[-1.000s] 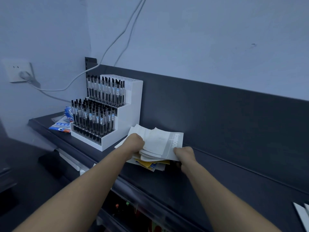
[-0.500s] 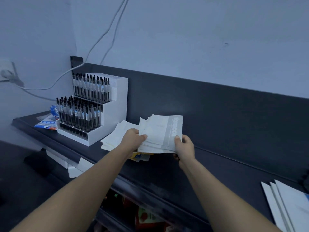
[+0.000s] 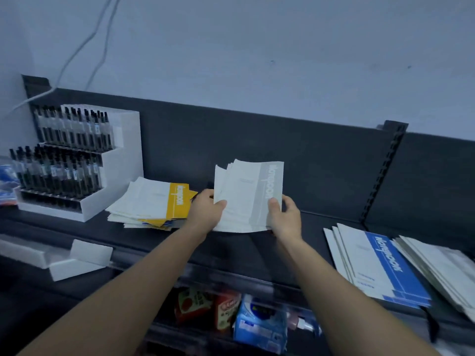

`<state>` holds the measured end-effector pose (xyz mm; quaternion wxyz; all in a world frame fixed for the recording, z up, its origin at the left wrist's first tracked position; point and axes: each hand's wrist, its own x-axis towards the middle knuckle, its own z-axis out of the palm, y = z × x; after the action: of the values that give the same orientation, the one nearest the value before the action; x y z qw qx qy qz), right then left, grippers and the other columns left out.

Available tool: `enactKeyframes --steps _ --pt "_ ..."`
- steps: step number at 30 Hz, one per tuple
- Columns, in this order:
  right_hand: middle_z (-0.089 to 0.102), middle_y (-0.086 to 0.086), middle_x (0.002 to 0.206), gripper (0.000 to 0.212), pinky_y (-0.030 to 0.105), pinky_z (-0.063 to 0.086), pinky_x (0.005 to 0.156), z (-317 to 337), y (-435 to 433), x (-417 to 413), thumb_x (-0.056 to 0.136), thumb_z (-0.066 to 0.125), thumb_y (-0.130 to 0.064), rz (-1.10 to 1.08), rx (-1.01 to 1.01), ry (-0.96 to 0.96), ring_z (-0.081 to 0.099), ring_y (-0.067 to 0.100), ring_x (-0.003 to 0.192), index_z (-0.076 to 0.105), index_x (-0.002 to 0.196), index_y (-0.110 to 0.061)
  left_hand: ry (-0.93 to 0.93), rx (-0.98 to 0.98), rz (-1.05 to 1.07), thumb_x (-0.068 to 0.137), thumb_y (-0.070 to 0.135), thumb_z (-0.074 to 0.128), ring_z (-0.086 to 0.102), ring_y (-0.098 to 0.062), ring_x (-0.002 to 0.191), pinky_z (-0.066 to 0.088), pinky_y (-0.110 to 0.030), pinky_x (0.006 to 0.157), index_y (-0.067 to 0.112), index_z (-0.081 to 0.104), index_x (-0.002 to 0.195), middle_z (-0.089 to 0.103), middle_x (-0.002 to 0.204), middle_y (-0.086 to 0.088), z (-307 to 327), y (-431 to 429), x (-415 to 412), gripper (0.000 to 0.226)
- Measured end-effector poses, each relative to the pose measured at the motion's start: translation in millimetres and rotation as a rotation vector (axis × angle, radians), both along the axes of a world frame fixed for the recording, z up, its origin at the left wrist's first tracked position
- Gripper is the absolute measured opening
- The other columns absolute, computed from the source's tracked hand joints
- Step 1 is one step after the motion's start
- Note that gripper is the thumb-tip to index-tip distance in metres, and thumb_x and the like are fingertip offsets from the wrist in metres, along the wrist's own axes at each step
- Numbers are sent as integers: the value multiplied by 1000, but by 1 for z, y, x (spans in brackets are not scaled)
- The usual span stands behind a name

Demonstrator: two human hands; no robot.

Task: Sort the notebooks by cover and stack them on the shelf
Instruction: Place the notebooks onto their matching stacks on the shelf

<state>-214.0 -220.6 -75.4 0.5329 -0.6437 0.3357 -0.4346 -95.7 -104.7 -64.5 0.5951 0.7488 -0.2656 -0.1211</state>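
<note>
Both hands hold a bundle of white notebooks with a grey spine band (image 3: 248, 194), lifted and tilted up above the dark shelf (image 3: 257, 253). My left hand (image 3: 207, 210) grips its left edge and my right hand (image 3: 284, 214) its lower right corner. To the left, a loose pile topped by a yellow-banded notebook (image 3: 154, 201) lies on the shelf. At the right sits a stack topped by a blue-banded notebook (image 3: 380, 263), with a stack of white notebooks (image 3: 442, 268) overlapping its right side.
A white stepped pen display (image 3: 77, 160) full of black pens stands at the far left. A white box (image 3: 54, 258) sits at the shelf's front left edge. Packaged goods (image 3: 257, 322) fill the shelf below. A slotted upright (image 3: 383, 170) divides the back panel.
The grey-banded bundle has been lifted off the pile and carried to the right, uncovering the yellow-banded notebook. My view has swung right, bringing the blue-banded and white stacks into sight.
</note>
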Motion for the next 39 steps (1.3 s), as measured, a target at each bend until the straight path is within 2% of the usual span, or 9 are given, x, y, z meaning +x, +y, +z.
enactKeyframes --steps 3,11,15,18,23,27,31,36,39 --pt "62 -6 95 15 16 41 59 3 3 -32 97 49 -19 -63 -38 21 58 13 83 57 108 -18 -17 -1 -64 94 14 56 63 -26 102 53 -43 90 7 56 121 66 115 -8 2 -2 -25 28" --pt "63 1 105 19 32 47 74 3 3 -109 98 47 -24 -187 -39 89 59 20 90 55 114 -18 -18 2 -220 95 16 53 65 -19 96 52 -32 76 14 55 119 66 109 0 7 -13 -92 24" --pt "61 -3 91 17 25 38 55 1 -7 -145 96 47 -25 -219 -19 67 53 12 68 56 110 -21 -19 2 -265 95 16 53 65 -20 95 54 -34 78 13 55 119 66 108 -1 7 -27 -125 24" --pt "61 -3 84 17 25 34 52 2 -17 -175 95 47 -27 -245 2 75 49 12 62 56 109 -23 -29 3 -298 95 16 53 65 -20 94 54 -36 79 13 55 119 66 107 -1 9 -42 -151 24" --pt "64 -1 90 16 27 37 55 7 -37 -231 93 46 -28 -267 -1 86 52 16 67 56 106 -27 -32 -2 -318 94 15 53 66 -22 93 53 -37 79 14 57 117 67 105 -2 10 -71 -203 22" --pt "67 0 102 20 37 50 70 12 -56 -281 92 45 -27 -271 -24 137 63 24 88 55 110 -27 -55 4 -329 93 14 54 65 -24 94 53 -37 82 13 58 115 67 108 -4 9 -97 -249 22" --pt "63 -5 93 22 26 37 54 15 -77 -331 95 44 -25 -268 -17 147 55 19 72 53 115 -22 -64 17 -351 95 14 53 63 -25 100 52 -41 89 12 56 117 65 109 -1 9 -124 -295 22" --pt "61 0 86 20 22 35 41 17 -101 -384 95 43 -24 -323 -17 192 52 17 59 54 111 -20 -47 7 -394 96 17 51 61 -24 89 48 -30 64 15 54 114 62 113 0 6 -156 -345 18" --pt "66 -1 95 20 28 42 53 15 -116 -407 93 43 -26 -371 -4 195 62 24 76 55 109 -24 -44 3 -427 95 16 52 63 -26 98 53 -40 87 15 55 114 64 113 -3 8 -176 -368 19"
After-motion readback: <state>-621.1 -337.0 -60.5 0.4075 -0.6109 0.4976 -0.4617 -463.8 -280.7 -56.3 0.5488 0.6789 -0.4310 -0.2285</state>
